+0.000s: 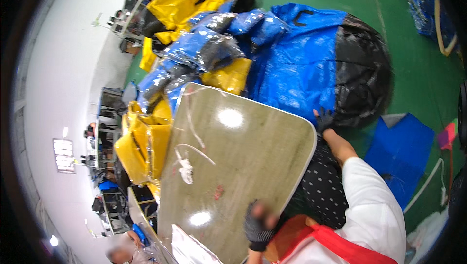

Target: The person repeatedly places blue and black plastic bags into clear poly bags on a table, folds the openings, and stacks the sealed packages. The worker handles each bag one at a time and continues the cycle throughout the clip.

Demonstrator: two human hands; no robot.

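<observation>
A big blue and black sack of shiny plastic sheeting [301, 64] stands on the floor beyond the table. My right hand [325, 119], in a dark fingerless glove, reaches out to its near side. The fingers look spread against the sheeting, at the seam between blue and black. My left hand [260, 227], in a grey fingerless glove, is over the near edge of the wood-patterned table [253, 147], close to my body. Its fingertips are blurred, so whether they hold anything does not show. A white cord [186, 169] lies loosely bunched on the tabletop.
Clear-wrapped blue packs [204, 47] and yellow sheeting [146, 142] are heaped along the table's far and left sides. A blue sheet [401, 154] lies on the green floor at right, near a white cable [425, 184]. Another person [134, 252] is at lower left.
</observation>
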